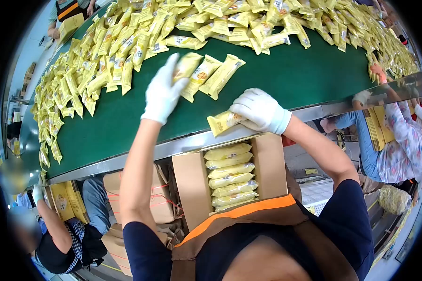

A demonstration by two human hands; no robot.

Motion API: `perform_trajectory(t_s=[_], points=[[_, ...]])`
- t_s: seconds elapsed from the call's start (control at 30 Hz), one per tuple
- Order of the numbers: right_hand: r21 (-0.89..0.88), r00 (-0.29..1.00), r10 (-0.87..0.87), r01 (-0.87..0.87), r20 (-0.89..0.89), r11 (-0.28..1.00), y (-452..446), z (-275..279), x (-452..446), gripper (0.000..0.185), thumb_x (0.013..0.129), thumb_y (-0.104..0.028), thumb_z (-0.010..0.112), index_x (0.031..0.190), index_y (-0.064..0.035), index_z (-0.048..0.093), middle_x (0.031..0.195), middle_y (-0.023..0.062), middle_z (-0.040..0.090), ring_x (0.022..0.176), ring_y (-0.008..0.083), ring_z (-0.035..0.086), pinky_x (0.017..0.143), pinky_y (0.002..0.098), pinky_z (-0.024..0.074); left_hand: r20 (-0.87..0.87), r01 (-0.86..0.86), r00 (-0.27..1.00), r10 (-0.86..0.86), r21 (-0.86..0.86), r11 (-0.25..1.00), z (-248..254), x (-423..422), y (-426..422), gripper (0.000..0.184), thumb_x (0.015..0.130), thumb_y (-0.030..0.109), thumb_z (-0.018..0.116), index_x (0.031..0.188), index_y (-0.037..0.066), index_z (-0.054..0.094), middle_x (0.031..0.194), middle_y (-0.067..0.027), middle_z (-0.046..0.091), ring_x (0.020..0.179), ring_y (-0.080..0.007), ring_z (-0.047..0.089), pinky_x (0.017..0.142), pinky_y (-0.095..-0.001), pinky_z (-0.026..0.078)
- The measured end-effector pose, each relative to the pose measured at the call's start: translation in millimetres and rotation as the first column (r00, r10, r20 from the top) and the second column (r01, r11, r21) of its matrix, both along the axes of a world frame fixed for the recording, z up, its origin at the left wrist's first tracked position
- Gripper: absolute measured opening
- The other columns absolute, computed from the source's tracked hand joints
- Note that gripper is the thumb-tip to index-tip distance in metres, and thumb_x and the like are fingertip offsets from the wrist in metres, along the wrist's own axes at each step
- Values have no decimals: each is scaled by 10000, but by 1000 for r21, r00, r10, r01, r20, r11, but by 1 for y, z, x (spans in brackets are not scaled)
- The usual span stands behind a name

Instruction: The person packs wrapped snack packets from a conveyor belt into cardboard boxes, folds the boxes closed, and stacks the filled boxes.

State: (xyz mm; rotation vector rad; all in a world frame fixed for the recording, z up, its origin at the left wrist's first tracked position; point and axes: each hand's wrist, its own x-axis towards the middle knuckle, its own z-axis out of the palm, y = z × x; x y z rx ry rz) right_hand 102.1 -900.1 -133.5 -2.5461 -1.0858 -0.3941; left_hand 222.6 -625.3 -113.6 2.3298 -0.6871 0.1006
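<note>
My left hand (162,91), in a white glove, has its thumb and fingers around the left side of a yellow snack packet (187,64). Two more packets, one (204,75) beside it and another (222,77) further right, lie slanted on the green belt (286,75). Closed over a packet (223,122) at the belt's metal edge is my right hand (262,110), also gloved; it hides the packet's right end. Below, between my arms, an open cardboard box (191,187) contains a column of several stacked yellow packets (232,173).
Heaps of loose yellow packets (122,44) cover the belt's far and left parts. A metal rail (192,143) runs along the near edge. Strapped brown boxes (129,196) stand at my left. Co-workers are on both sides, one in a patterned sleeve (403,136).
</note>
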Motion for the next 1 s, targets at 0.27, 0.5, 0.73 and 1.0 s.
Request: perform_trajectory(t_s=[0.27, 0.5, 0.73, 1.0], points=[[-133, 993, -96, 87, -64, 987, -3, 37, 89, 307, 776, -137, 664, 1075, -109, 606, 1059, 111, 654, 1001, 331, 628, 831, 422, 493, -276, 85, 961, -27, 201, 976, -12, 28, -16, 712, 767, 313, 750, 1409, 153, 486, 1203, -175, 660, 1077, -347, 633, 915, -382, 504], [61, 736, -272, 390, -619, 919, -11, 30, 63, 342, 810, -270, 720, 1070, -70, 625, 966, 93, 668, 924, 226, 649, 843, 338, 508, -777, -491, 627, -62, -456, 743, 9, -25, 42, 445, 869, 145, 693, 1265, 19, 534, 1080, -112, 650, 976, -220, 674, 774, -306, 556], [429, 427, 357, 82, -831, 900, 6, 132, -66, 399, 794, -211, 711, 1123, 0, 635, 1004, 103, 688, 919, 206, 660, 836, 346, 523, -635, -590, 517, -574, -750, 298, 41, -101, 70, 585, 919, 163, 639, 1423, -2, 394, 1316, -175, 551, 1166, -350, 585, 956, -452, 540], [-318, 866, -124, -42, -484, 947, 87, 42, -159, 387, 736, -256, 712, 1072, -87, 623, 1034, 153, 627, 1021, 321, 614, 885, 446, 492, -535, 0, 786, -309, -500, 866, 97, -180, -5, 629, 803, 22, 582, 1414, 14, 437, 1189, -58, 596, 1009, -151, 613, 859, -288, 516]])
